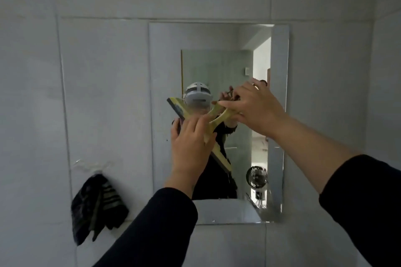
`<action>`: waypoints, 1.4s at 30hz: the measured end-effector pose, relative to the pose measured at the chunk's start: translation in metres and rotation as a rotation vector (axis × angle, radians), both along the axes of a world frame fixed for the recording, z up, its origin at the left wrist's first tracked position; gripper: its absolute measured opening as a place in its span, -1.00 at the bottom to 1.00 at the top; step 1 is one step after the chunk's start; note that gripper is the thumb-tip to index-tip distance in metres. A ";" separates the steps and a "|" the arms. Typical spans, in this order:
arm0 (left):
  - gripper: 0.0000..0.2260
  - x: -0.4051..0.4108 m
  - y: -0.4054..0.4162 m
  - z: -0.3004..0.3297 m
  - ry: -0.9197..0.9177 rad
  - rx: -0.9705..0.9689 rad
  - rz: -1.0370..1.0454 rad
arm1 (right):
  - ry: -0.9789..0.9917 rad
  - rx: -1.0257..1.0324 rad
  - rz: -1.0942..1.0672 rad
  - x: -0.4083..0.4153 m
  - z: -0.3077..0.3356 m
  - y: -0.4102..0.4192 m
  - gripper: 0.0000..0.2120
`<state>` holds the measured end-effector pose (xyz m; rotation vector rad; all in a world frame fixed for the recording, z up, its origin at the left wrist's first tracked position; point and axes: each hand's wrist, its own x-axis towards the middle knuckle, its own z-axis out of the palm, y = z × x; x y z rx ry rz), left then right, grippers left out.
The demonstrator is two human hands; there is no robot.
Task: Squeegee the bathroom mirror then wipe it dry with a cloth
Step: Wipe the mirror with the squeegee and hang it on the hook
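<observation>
Both hands grip the yellow plastic squeegee (213, 118) at the rectangular wall mirror (165, 71) — left hand (191, 147) closed around its blade bar, right hand (256, 108) pinching the handle.

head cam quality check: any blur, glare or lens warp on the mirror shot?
Head view: dim, flat, greyish light; the brightest patch is the doorway reflected in the mirror. No hard glare on the glass. Wide-angle warp bows the tile seams and mirror edges. Both hands, left hand and right hand, look soft, as does the squeegee; the dark cloth on the wall lacks detail.
</observation>
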<state>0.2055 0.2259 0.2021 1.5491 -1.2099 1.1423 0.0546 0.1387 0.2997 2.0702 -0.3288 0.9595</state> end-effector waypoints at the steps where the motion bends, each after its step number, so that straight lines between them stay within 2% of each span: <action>1: -0.63 0.009 0.004 0.008 0.023 -0.016 0.012 | -0.025 0.012 0.000 0.007 0.011 0.003 -0.58; 4: -0.59 0.034 0.014 0.031 0.071 -0.059 0.053 | -0.124 0.083 0.022 0.026 0.041 0.009 -0.65; 8: -0.56 0.062 0.015 0.051 0.157 -0.083 0.105 | -0.271 0.035 0.046 0.054 0.073 0.008 -0.72; 11: -0.53 0.066 0.014 0.047 0.240 -0.065 0.104 | -0.333 0.045 0.066 0.066 0.089 0.013 -0.70; 13: -0.47 0.064 0.008 0.045 0.287 -0.031 0.102 | -0.338 0.122 0.061 0.073 0.101 0.018 -0.68; 15: -0.38 0.082 -0.005 0.060 0.304 -0.074 0.107 | -0.381 0.084 0.077 0.105 0.133 0.024 -0.65; 19: -0.23 0.081 -0.014 0.060 0.344 -0.019 0.093 | -0.332 0.138 -0.004 0.128 0.153 0.032 -0.59; 23: -0.10 0.084 -0.023 0.067 0.360 0.062 0.137 | -0.288 0.106 -0.078 0.145 0.154 0.026 -0.54; 33: -0.05 0.082 -0.027 0.067 0.392 0.102 0.167 | -0.249 0.132 -0.136 0.102 0.138 0.007 -0.50; 42: -0.05 0.079 -0.029 0.069 0.414 0.117 0.166 | -0.333 0.269 -0.263 0.034 0.121 -0.030 -0.41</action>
